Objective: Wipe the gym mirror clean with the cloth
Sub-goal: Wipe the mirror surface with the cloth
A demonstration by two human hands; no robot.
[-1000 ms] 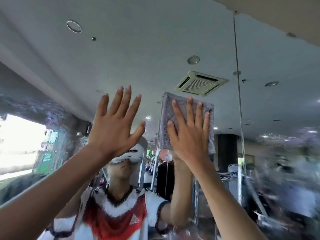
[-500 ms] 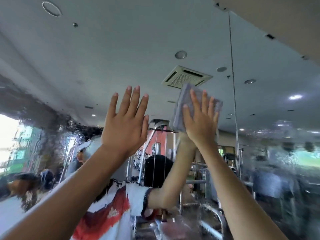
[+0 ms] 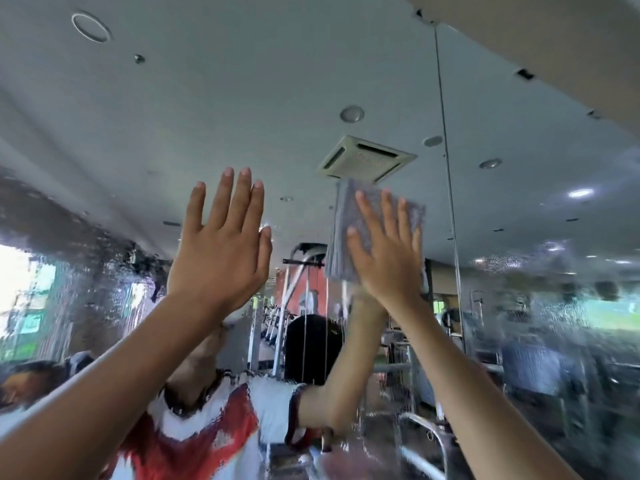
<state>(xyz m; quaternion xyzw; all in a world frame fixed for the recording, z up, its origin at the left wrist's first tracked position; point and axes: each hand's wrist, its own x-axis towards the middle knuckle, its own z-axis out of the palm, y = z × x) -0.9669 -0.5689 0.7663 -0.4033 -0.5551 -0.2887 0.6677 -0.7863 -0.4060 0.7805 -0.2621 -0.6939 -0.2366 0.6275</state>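
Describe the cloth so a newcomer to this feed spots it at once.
Start at the big wall mirror and find the square ceiling vent reflected in it, left of the vertical seam. Just below that vent, the right hand presses a cloth flat to the glass. It is the only grey, speckled fabric patch; the left hand beside it is bare.

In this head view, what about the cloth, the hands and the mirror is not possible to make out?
Cloth: the right hand covers its lower right part, head view.
Left hand: only its back shows; contact with the mirror cannot be told.
Mirror: wet streaks blur the lower reflections; the frame's edges cut off its bottom and left side.
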